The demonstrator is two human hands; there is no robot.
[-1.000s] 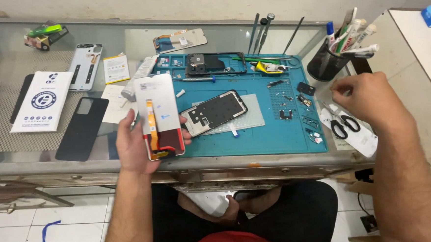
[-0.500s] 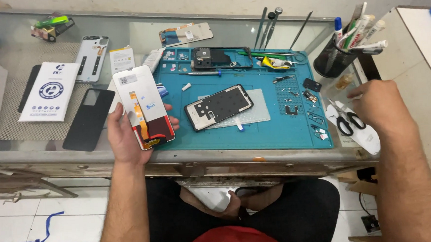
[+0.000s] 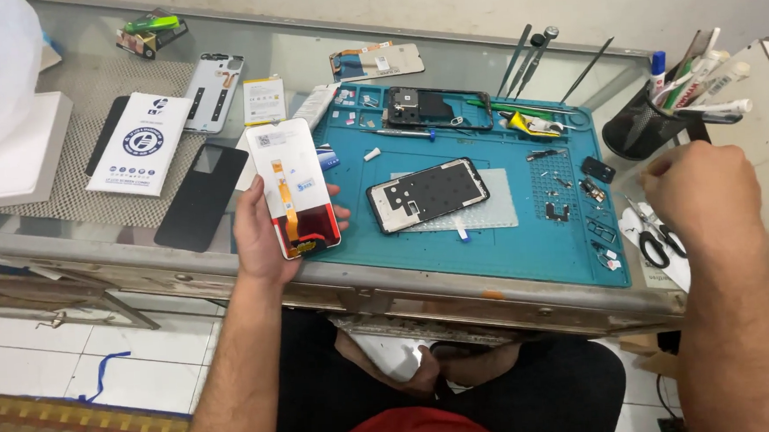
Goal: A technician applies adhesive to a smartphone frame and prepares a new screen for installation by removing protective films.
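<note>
**Replacement screen in hand, phone frame on the mat**

So the left hand was holding a phone display panel back side up, white with an orange flex strip down the middle and a red patch at the bottom end. Fingers wrapped round its right edge, thumb side hidden behind it. It was held up over the front left corner of the blue work mat, just beside a black phone back cover lying on the glass counter.

The right hand was over at the right edge of the counter, curled into a loose fist above the scissors. Couldn't tell whether it was pinching anything; the fingertips were hidden from the camera.

In the middle of the mat lay an opened phone frame, tilted a bit, resting on a pale sheet. Another stripped phone body sat at the back of the mat, with small screws and parts scattered on the right side. A black mesh cup of tools stood at the back right, near the tweezers. A white box lay far left.
</note>
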